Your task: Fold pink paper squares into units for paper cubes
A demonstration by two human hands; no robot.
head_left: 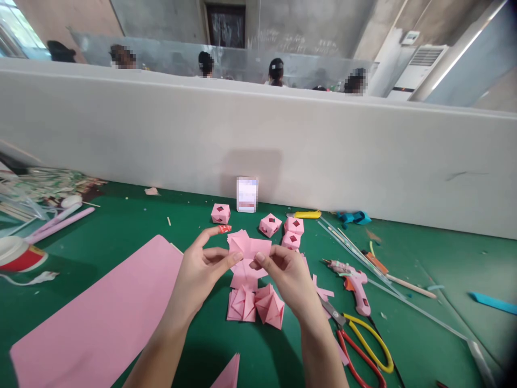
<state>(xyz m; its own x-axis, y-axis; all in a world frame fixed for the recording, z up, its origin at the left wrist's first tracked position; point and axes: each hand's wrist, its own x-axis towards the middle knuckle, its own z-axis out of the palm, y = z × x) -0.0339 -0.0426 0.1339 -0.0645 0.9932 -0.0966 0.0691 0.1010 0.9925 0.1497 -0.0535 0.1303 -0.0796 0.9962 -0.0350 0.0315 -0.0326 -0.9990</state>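
Note:
My left hand [205, 258] and my right hand [285, 265] pinch a creased piece of pink folding paper [259, 248] between thumbs and fingers, one on each side. A red patterned wrap covers my left index fingertip. Below the paper, a flat stack of folded pink paper pieces [242, 304] lies beside a pointed bundle of folded pieces [270, 307]. More folded paper [228, 373] pokes in at the bottom edge. Beyond my hands sit several pink paper boxes with diamond-shaped holes, among them one on the left [221, 214] and one in the middle [270, 224].
A large pink sheet [100, 312] covers the left side of the green table. Scissors [363, 345], a pink glue gun [355, 283], a yellow cutter [307, 214] and clear sticks lie right. A phone [247, 195] leans on the white partition [161, 134]. A cup [20, 254] stands left.

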